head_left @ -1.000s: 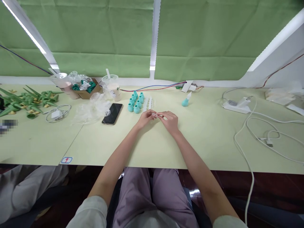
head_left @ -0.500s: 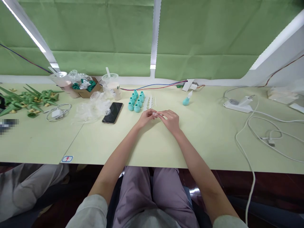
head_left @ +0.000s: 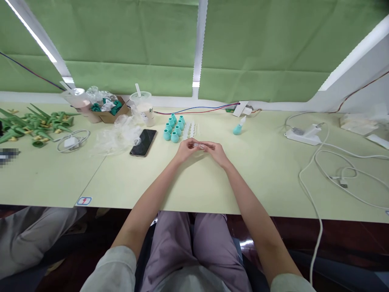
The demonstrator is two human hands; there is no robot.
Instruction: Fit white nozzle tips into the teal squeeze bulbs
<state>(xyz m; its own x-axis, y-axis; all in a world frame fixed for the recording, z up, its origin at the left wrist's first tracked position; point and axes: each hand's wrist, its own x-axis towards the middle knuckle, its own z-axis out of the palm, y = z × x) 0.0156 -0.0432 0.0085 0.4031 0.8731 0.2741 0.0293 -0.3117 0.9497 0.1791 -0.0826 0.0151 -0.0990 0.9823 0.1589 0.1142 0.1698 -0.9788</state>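
Note:
My left hand [head_left: 186,150] and my right hand [head_left: 217,152] meet at the fingertips, a little above the table. Pinched between them is a small clear piece [head_left: 199,146], mostly hidden by the fingers, so its kind cannot be made out. Just beyond my left hand stand several turquoise bulb-shaped pots [head_left: 174,136] in two rows. Beside them lie rows of small whitish parts [head_left: 192,129]. A turquoise bulb with a white nozzle tip [head_left: 237,129] stands farther off, beyond my right hand.
Left of my hands are a black phone [head_left: 143,142], crumpled plastic bags [head_left: 117,138], a lidded cup [head_left: 144,108], a cardboard box [head_left: 111,117] and green plastic parts [head_left: 39,125]. To the right, a white power strip [head_left: 302,136] trails cables [head_left: 313,202] over the table edge.
My right hand's fingers have straightened and shifted slightly at the clear piece. Both hands stay together in nearly the same place; the view has moved slightly.

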